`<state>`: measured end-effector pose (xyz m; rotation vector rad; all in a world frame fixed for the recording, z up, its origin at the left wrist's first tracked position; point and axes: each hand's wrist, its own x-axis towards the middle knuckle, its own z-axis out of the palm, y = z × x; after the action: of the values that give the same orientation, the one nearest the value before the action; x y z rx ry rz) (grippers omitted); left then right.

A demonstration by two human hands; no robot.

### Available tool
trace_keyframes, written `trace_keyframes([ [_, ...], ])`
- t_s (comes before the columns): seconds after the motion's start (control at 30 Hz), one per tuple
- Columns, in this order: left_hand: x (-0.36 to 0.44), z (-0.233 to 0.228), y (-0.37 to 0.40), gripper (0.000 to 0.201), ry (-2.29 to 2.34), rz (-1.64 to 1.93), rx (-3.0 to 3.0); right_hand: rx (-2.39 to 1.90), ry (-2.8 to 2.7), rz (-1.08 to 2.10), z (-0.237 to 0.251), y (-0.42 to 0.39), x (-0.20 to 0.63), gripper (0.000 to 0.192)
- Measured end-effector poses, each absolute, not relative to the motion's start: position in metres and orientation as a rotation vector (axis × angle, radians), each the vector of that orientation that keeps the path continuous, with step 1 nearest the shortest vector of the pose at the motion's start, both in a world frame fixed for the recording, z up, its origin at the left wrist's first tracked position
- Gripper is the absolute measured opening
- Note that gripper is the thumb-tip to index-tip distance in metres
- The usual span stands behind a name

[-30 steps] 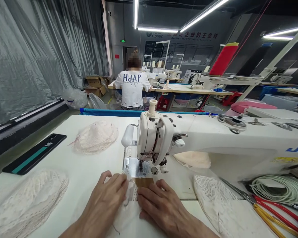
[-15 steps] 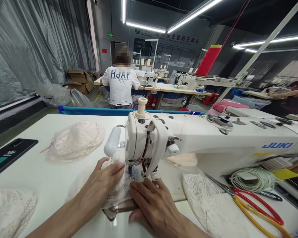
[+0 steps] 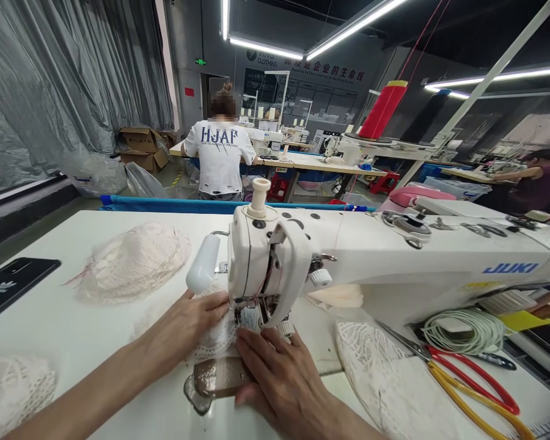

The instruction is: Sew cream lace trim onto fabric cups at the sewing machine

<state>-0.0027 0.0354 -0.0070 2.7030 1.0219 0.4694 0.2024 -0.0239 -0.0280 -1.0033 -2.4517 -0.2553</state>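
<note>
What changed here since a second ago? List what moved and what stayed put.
Both hands slid the white lace piece forward, from in front of the white sewing machine to under its needle. The left hand and right hand stay flat on it, and the brown strip now trails behind. The lace piles and red-handled scissors stayed put.

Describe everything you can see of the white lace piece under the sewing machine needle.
The white lace piece is thin openwork fabric with a scalloped edge, lying flat on the table and running in under the sewing machine head. The left hand presses it from the left, the right hand from the front. A glossy brown piece sits against its near edge.
</note>
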Motion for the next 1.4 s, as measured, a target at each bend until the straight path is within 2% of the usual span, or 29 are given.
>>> trace_keyframes([
  [0.33, -0.003, 0.003, 0.029, 0.032, 1.058, 0.411, 2.745, -0.976, -2.432, -0.240, -0.032, -0.024, 0.204, 0.053],
  [0.43, 0.000, -0.006, 0.020, 0.036, 1.067, 0.537, 2.824, -0.933, -2.420, -0.232, -0.031, -0.025, 0.205, 0.050],
  [0.57, 0.005, -0.021, 0.001, 0.025, 1.020, 0.653, 2.952, -0.851, -2.423, -0.156, -0.031, -0.026, 0.205, 0.051],
  [0.67, 0.010, -0.027, -0.009, 0.025, 1.028, 0.736, 2.962, -0.846, -2.429, -0.125, -0.031, -0.027, 0.204, 0.051],
  [0.87, 0.013, -0.035, -0.011, 0.026, 1.003, 1.048, 2.940, -0.863, -2.408, -0.164, -0.032, -0.028, 0.205, 0.059],
  [1.4, 0.012, -0.049, -0.012, 0.028, 1.030, 1.023, 3.105, -0.841, -2.380, -0.163, -0.034, -0.026, 0.205, 0.060],
])
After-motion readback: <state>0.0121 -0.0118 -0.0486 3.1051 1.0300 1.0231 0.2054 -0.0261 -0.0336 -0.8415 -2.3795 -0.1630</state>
